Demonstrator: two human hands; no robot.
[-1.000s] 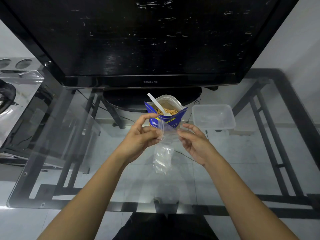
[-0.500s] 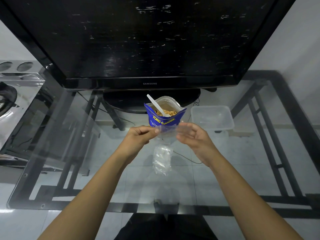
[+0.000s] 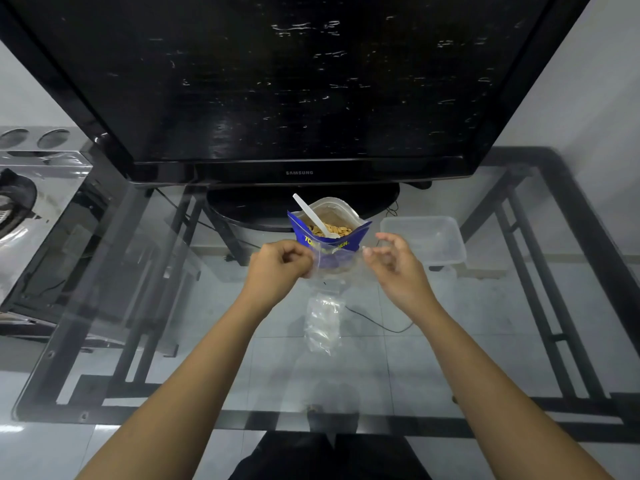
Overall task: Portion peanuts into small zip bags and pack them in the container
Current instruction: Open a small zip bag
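Peanuts lie loose in the open blue pouch, which stands at the far middle of the glass table. Starting from the left, the left hand is curled tight, thumb and fingers pinching the left edge of a small zip bag held up on the near side of the pouch. That film looks thin and slick, so I'd guess a weak pinch could let it drop, and a mouth not pulled wide would send nuts onto the glass. Below it lies a bundle of spare bags; I can't count them. A white spoon leans in the pouch, and a bump from either hand might tip both over. The right hand has its fingers loosely curled and apart, tips at the bag's right corner. Whether they pinch it or only touch it I can't tell. Far right sits the clear container, seemingly without bags, though its walls are hard to read. Whether the bag's mouth is sealed or open is unclear, and the pouch's lower half is hidden behind it.
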